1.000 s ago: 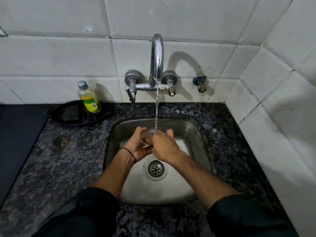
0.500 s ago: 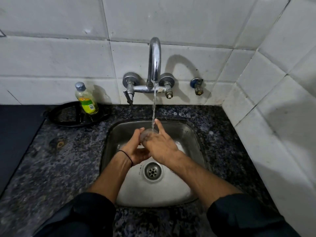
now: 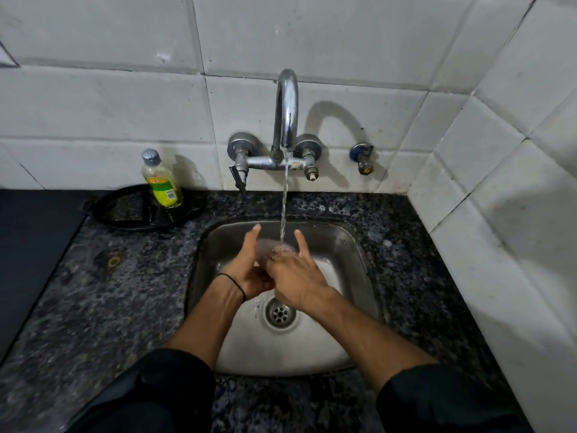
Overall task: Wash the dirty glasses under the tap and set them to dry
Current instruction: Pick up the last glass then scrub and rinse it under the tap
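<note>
A glass (image 3: 269,247) was held under the running tap (image 3: 285,114), grasped in the grip of the left hand (image 3: 249,273) and rubbed by the right hand (image 3: 296,279), whose grip could not be told; drying was judged not yet begun.

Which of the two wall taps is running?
The tall chrome gooseneck tap: water streams from its spout. The small blue-handled brass tap right of it shows none.

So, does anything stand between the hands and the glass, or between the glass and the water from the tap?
Nothing visible does. The left hand and the right hand both hold the glass over the sink, and the water from the tap falls freely down to it.
</note>
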Available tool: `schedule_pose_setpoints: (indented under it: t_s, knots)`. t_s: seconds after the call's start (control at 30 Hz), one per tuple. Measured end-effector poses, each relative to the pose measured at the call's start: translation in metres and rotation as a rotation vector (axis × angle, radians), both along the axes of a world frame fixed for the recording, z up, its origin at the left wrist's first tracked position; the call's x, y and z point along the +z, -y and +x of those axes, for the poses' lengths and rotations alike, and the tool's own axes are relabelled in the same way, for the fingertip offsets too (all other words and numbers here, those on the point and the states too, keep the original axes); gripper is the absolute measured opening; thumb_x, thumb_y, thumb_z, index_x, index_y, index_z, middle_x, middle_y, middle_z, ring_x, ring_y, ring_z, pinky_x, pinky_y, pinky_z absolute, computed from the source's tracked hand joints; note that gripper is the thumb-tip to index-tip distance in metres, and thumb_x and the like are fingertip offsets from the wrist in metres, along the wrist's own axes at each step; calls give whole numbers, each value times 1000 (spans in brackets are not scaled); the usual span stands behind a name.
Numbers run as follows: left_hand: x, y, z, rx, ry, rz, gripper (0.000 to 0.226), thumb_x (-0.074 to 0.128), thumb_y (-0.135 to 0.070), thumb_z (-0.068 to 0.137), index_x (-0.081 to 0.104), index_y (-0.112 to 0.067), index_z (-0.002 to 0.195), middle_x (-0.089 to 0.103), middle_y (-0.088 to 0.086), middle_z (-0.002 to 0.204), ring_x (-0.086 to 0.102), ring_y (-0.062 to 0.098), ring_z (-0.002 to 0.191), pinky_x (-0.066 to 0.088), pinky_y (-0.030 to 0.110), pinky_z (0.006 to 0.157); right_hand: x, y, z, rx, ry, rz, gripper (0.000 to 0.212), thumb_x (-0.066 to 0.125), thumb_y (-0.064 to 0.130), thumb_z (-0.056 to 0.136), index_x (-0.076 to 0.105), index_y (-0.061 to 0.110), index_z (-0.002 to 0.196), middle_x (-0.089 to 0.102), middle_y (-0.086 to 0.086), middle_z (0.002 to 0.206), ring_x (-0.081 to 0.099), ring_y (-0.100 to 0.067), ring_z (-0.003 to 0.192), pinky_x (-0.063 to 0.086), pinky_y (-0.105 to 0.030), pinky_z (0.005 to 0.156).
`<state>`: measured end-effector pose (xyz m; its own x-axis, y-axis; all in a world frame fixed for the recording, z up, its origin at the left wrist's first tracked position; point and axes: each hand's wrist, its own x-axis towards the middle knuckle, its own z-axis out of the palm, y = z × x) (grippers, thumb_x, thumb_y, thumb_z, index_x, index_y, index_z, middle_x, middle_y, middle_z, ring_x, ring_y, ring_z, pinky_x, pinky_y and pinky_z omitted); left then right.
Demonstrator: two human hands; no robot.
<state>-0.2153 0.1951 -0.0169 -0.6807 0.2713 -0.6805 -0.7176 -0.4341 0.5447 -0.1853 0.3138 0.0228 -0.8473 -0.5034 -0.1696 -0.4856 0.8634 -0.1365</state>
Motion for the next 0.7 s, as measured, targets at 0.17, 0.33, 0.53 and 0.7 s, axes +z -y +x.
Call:
schedule_pose_setpoints:
  t_s: [0.17, 0.33, 0.53, 0.7]
  knots:
    - [0, -7, 4, 115, -53, 34, 44, 58, -42, 94, 65, -2, 111, 70, 20, 109, 68, 31, 99, 56, 39, 79, -11, 6, -1, -51, 17, -141, 69, 58, 1, 81, 47, 22, 145, 51, 0, 147, 36, -17, 144, -7, -49, 125]
    - [1, -9, 9, 123, -135, 86, 29, 54, -31, 97, 67, -7, 87, 71, 13, 86, 72, 21, 77, 55, 33, 74, -12, 19, 8, -476, 72, -666, 41, 58, -4, 76, 66, 15, 112, 68, -5, 112, 61, -22, 111, 49, -34, 101]
    - [3, 2, 0, -5, -12, -100, 54, 62, -53, 88, 64, -8, 118, 70, 20, 110, 67, 31, 99, 58, 40, 79, -11, 0, 9, 17, -142, 33, 67, 52, 8, 89, 36, 22, 153, 42, 2, 156, 26, -15, 150, -22, -48, 119]
    - [-1, -7, 2, 130, -29, 136, 33, 53, -34, 97, 67, -4, 102, 70, 19, 105, 67, 29, 96, 54, 39, 82, 7, 6, -6, -62, 50, -55, 49, 55, 8, 85, 58, 21, 132, 60, -2, 135, 45, -19, 138, -6, -50, 124]
